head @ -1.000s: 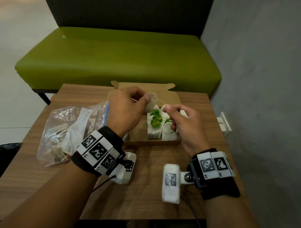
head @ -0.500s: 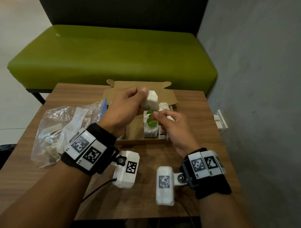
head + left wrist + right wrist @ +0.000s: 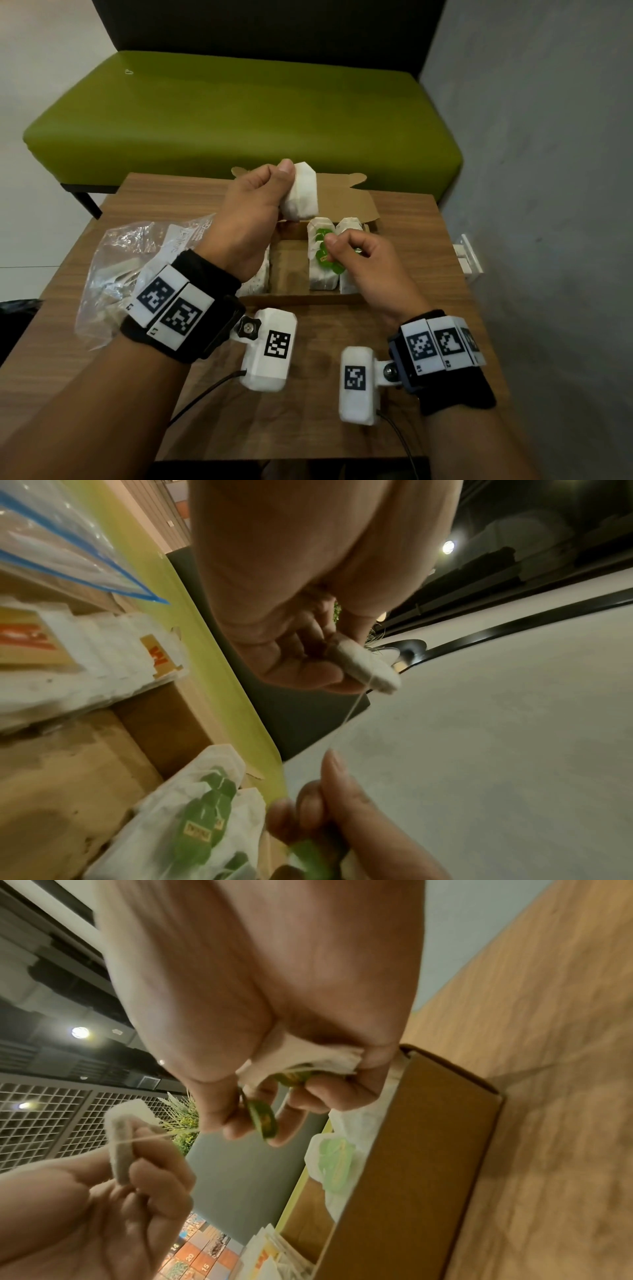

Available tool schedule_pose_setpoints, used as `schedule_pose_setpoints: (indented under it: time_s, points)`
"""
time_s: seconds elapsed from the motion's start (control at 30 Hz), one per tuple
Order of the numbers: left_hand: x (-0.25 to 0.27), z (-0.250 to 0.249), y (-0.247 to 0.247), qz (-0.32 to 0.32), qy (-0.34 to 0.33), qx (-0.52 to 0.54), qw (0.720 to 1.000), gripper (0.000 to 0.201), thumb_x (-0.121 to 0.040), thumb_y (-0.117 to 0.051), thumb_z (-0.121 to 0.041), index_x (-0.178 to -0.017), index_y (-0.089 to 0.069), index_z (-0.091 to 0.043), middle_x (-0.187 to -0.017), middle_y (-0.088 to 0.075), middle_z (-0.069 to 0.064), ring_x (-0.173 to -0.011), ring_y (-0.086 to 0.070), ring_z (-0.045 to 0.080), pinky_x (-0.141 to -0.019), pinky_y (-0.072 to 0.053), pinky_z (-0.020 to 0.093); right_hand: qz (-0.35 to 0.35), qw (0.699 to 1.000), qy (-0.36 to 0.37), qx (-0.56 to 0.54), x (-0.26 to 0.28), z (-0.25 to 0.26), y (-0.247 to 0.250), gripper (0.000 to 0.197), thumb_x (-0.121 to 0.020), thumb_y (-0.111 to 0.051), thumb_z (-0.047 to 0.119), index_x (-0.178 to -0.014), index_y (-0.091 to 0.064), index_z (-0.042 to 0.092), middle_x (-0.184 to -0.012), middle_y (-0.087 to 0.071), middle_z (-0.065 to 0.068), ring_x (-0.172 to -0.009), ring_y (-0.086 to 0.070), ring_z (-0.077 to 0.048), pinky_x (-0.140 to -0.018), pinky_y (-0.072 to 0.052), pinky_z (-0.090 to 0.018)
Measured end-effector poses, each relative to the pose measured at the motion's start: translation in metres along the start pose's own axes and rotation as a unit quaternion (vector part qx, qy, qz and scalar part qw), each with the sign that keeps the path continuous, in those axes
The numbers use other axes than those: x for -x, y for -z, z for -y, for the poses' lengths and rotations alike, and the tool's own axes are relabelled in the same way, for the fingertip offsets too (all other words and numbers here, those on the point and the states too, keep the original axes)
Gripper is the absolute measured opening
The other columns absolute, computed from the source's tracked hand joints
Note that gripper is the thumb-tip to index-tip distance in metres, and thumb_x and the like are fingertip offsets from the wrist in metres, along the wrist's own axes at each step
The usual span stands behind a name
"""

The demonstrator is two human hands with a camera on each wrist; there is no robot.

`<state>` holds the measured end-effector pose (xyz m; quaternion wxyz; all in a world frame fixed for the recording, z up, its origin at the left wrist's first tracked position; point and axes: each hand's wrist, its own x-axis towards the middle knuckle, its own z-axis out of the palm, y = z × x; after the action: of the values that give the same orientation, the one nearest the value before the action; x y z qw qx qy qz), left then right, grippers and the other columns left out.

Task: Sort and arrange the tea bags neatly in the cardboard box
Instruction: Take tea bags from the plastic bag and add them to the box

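My left hand (image 3: 284, 181) pinches a white tea bag (image 3: 301, 195) and holds it above the far end of the open cardboard box (image 3: 308, 298). A thin string (image 3: 349, 715) runs from that bag (image 3: 363, 664) down to my right hand (image 3: 337, 245). The right hand pinches the bag's green tag (image 3: 263, 1119) just over the box. A second white bag (image 3: 304, 1060) looks tucked under its palm. In the box, rows of tea bags with green tags (image 3: 322, 263) stand at the right. Bags with orange tags (image 3: 51, 656) stand at the left.
A clear zip bag (image 3: 137, 260) with more tea bags lies on the wooden table (image 3: 308, 428) left of the box. The middle strip of the box floor (image 3: 287, 270) is bare. A green bench (image 3: 239, 113) stands behind the table, and a grey wall is to the right.
My left hand has lifted the tea bag higher and farther back. My right hand has come down and left over the green-tag row, still pinching the tag.
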<state>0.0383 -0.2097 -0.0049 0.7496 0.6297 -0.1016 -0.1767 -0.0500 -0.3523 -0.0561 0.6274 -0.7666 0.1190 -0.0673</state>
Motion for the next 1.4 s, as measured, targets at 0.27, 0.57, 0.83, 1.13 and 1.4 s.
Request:
schedule_pose_setpoints:
  time_s: [0.27,0.57,0.83,1.13,1.4]
  points:
    - [0.006,0.018,-0.004,0.13,-0.081,-0.254,0.955,0.036,-0.1,-0.053,-0.029,-0.081,-0.058,0.0,-0.054,-0.052,-0.005,-0.045,-0.044,0.005,-0.047,-0.037,0.019,0.001,0.977,-0.112,-0.181,-0.001,0.015,-0.002,0.028,-0.103,-0.055,0.025,-0.078,-0.061,0.013,-0.052,-0.048,0.009,-0.04,-0.038,0.0,-0.037,-0.03,-0.013]
    - [0.004,0.03,-0.004,0.075,-0.167,-0.413,0.892,0.025,-0.099,-0.055,-0.034,-0.082,-0.059,-0.016,-0.062,-0.063,0.0,-0.049,-0.06,0.007,-0.049,-0.046,0.03,-0.011,0.947,-0.103,-0.304,-0.003,0.018,0.002,0.022,-0.101,-0.059,0.026,-0.084,-0.062,0.013,-0.067,-0.051,0.002,-0.048,-0.037,-0.003,-0.036,-0.029,-0.013]
    - [-0.002,0.034,-0.001,0.021,-0.139,-0.344,0.928,0.025,-0.099,-0.056,-0.031,-0.083,-0.06,-0.012,-0.079,-0.064,0.014,-0.062,-0.067,0.029,-0.052,-0.057,0.046,0.007,0.952,-0.092,-0.292,-0.004,0.019,0.006,0.016,-0.101,-0.053,0.01,-0.105,-0.068,0.003,-0.082,-0.068,-0.004,-0.052,-0.039,-0.003,-0.038,-0.029,-0.012]
    - [0.001,0.033,0.001,0.04,-0.178,-0.372,0.91,0.011,-0.093,-0.065,-0.024,-0.083,-0.067,-0.021,-0.076,-0.066,-0.007,-0.069,-0.067,0.015,-0.066,-0.056,0.043,-0.108,0.976,-0.057,-0.178,-0.006,0.019,0.006,0.006,-0.09,-0.071,0.004,-0.093,-0.069,0.009,-0.071,-0.066,0.004,-0.05,-0.047,-0.001,-0.041,-0.037,-0.013]
    - [0.0,0.035,-0.001,0.037,-0.122,-0.286,0.95,0.015,-0.096,-0.061,-0.02,-0.084,-0.07,-0.015,-0.075,-0.07,0.003,-0.07,-0.069,0.021,-0.062,-0.06,0.048,-0.115,0.977,-0.035,-0.177,-0.007,0.016,-0.002,0.006,-0.088,-0.074,0.004,-0.09,-0.069,0.006,-0.073,-0.068,-0.002,-0.055,-0.061,-0.003,-0.048,-0.049,-0.016]
